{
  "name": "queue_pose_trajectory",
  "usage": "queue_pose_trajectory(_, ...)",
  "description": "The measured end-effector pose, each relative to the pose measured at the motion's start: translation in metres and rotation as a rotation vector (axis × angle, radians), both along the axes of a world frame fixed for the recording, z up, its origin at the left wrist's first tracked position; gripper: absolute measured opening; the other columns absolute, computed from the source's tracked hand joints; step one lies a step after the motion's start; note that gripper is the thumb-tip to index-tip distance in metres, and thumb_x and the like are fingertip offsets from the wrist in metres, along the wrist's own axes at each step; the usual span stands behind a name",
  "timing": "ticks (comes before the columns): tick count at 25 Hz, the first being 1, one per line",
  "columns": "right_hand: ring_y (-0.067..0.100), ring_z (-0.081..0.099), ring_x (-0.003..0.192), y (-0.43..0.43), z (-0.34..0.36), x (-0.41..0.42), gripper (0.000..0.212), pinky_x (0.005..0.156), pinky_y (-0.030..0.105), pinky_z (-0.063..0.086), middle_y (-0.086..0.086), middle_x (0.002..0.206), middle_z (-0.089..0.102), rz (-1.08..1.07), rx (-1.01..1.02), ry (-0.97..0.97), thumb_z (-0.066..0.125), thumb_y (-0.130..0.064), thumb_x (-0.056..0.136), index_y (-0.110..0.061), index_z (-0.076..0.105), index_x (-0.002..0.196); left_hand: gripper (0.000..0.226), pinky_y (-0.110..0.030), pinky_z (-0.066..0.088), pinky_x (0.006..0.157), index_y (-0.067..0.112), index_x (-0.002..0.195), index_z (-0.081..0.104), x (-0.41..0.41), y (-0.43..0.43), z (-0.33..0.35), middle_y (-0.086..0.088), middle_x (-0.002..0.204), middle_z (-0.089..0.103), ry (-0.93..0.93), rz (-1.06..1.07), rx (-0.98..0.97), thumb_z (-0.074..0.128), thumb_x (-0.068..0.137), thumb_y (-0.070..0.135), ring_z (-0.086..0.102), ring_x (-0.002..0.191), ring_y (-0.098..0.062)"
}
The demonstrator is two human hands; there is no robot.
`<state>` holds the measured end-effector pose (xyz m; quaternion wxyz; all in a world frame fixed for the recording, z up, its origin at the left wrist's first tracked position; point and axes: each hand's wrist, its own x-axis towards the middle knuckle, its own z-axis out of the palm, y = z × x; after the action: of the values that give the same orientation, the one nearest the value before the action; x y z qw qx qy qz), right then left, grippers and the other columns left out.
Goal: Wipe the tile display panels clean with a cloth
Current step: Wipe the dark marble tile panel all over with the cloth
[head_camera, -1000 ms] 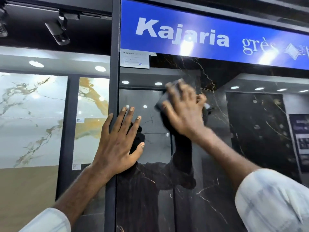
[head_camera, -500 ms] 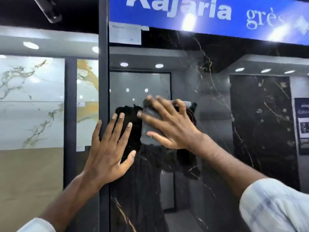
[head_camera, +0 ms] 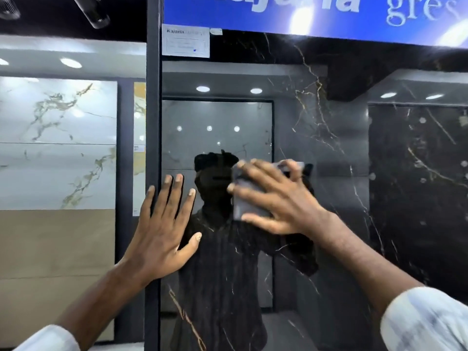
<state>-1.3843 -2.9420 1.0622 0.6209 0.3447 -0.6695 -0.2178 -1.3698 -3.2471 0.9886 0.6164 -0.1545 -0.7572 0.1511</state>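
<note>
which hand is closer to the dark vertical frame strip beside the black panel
Left. The left hand lies flat across the frame strip; the right hand is off to its right, pressing the cloth on the black panel.

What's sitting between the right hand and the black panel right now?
In the head view, a grey cloth lies between the right hand and the black panel, with the hand's spread fingers pressing it flat against the surface.
</note>
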Motion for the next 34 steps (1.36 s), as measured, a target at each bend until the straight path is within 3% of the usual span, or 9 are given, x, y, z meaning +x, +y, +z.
queue_pose_trajectory(3, 0.025, 0.035, 0.148, 0.012, 0.007, 0.002, 0.060, 0.105, 0.052, 0.024, 0.001, 0.165, 0.034, 0.081, -0.778, -0.115, 0.046, -0.064, 0.099, -0.039, 0.046, 0.153, 0.084, -0.061, 0.012, 0.127, 0.001, 0.160, 0.032, 0.001, -0.004, -0.007, -0.027, 0.171, 0.012, 0.004, -0.001, -0.024, 0.043, 0.095, 0.053, 0.011, 0.159, -0.043)
queue_pose_trajectory(5, 0.028, 0.028, 0.151, -0.012, -0.047, 0.002, 0.064, 0.106, 0.057, 0.025, 0.005, 0.167, 0.027, 0.119, -0.944, -0.183, 0.046, -0.062, 0.097, -0.036, 0.041, 0.156, 0.085, -0.062, 0.013, 0.127, 0.001, 0.160, 0.032, 0.001, -0.005, -0.019, -0.027, 0.171, 0.013, -0.013, -0.024, -0.029, 0.044, 0.094, 0.053, 0.011, 0.159, -0.044)
queue_pose_trajectory(10, 0.028, 0.031, 0.155, -0.020, -0.161, 0.010, 0.060, 0.107, 0.055, 0.025, 0.007, 0.168, 0.032, 0.035, 0.042, -0.126, 0.051, -0.062, 0.101, -0.039, 0.045, 0.155, 0.085, -0.064, 0.016, 0.125, 0.002, 0.159, 0.035, 0.000, -0.015, -0.055, -0.029, 0.169, 0.015, -0.038, -0.044, -0.090, 0.048, 0.092, 0.053, 0.015, 0.158, -0.047)
queue_pose_trajectory(16, 0.031, 0.032, 0.148, -0.033, -0.144, 0.006, 0.061, 0.104, 0.052, 0.023, 0.010, 0.166, 0.031, 0.069, -1.153, -0.183, 0.049, -0.060, 0.099, -0.032, 0.043, 0.153, 0.088, -0.067, 0.012, 0.125, 0.005, 0.163, 0.023, -0.003, -0.013, -0.081, -0.030, 0.169, 0.014, -0.051, -0.045, -0.065, 0.050, 0.094, 0.052, 0.013, 0.158, -0.046)
queue_pose_trajectory(22, 0.024, 0.032, 0.155, -0.038, -0.273, 0.021, 0.057, 0.104, 0.056, 0.028, 0.005, 0.167, 0.035, -0.022, 0.013, -0.245, 0.055, -0.062, 0.100, -0.044, 0.046, 0.153, 0.087, -0.069, 0.005, 0.124, 0.006, 0.165, 0.023, -0.002, -0.022, -0.120, -0.029, 0.170, 0.011, -0.110, -0.078, -0.072, 0.047, 0.097, 0.055, 0.009, 0.159, -0.043)
queue_pose_trajectory(24, 0.024, 0.031, 0.153, -0.011, -0.241, 0.015, 0.059, 0.101, 0.061, 0.033, 0.007, 0.166, 0.034, -0.053, -0.257, -0.228, 0.054, -0.063, 0.100, -0.042, 0.044, 0.154, 0.088, -0.069, 0.004, 0.124, 0.006, 0.165, 0.022, -0.003, -0.020, -0.127, -0.028, 0.170, 0.010, -0.113, -0.084, -0.058, 0.048, 0.097, 0.055, 0.008, 0.160, -0.043)
queue_pose_trajectory(28, 0.031, 0.026, 0.151, -0.043, -0.245, 0.011, 0.061, 0.105, 0.059, 0.025, 0.017, 0.167, 0.026, -0.047, -1.323, -0.239, 0.040, -0.057, 0.101, -0.033, 0.032, 0.156, 0.089, -0.071, 0.012, 0.121, 0.008, 0.165, 0.023, 0.002, -0.009, -0.158, -0.025, 0.171, 0.011, -0.184, -0.139, 0.045, 0.053, 0.095, 0.055, 0.006, 0.160, -0.040)
queue_pose_trajectory(32, 0.033, 0.030, 0.153, -0.074, -0.336, 0.027, 0.059, 0.104, 0.057, 0.029, 0.014, 0.166, 0.032, -0.031, -0.378, -0.335, 0.050, -0.057, 0.102, -0.038, 0.041, 0.156, 0.088, -0.072, 0.026, 0.115, 0.009, 0.165, 0.022, 0.001, -0.015, -0.179, -0.025, 0.171, 0.014, -0.222, -0.197, 0.051, 0.054, 0.095, 0.052, 0.000, 0.161, -0.033)
queue_pose_trajectory(34, 0.026, 0.033, 0.153, -0.037, -0.337, 0.026, 0.061, 0.102, 0.056, 0.032, 0.008, 0.165, 0.037, -0.018, -0.219, -0.297, 0.058, -0.062, 0.097, -0.044, 0.045, 0.154, 0.088, -0.072, 0.030, 0.112, 0.009, 0.165, 0.020, 0.000, -0.018, -0.182, -0.024, 0.171, 0.013, -0.240, -0.215, 0.047, 0.052, 0.096, 0.052, 0.000, 0.161, -0.034)
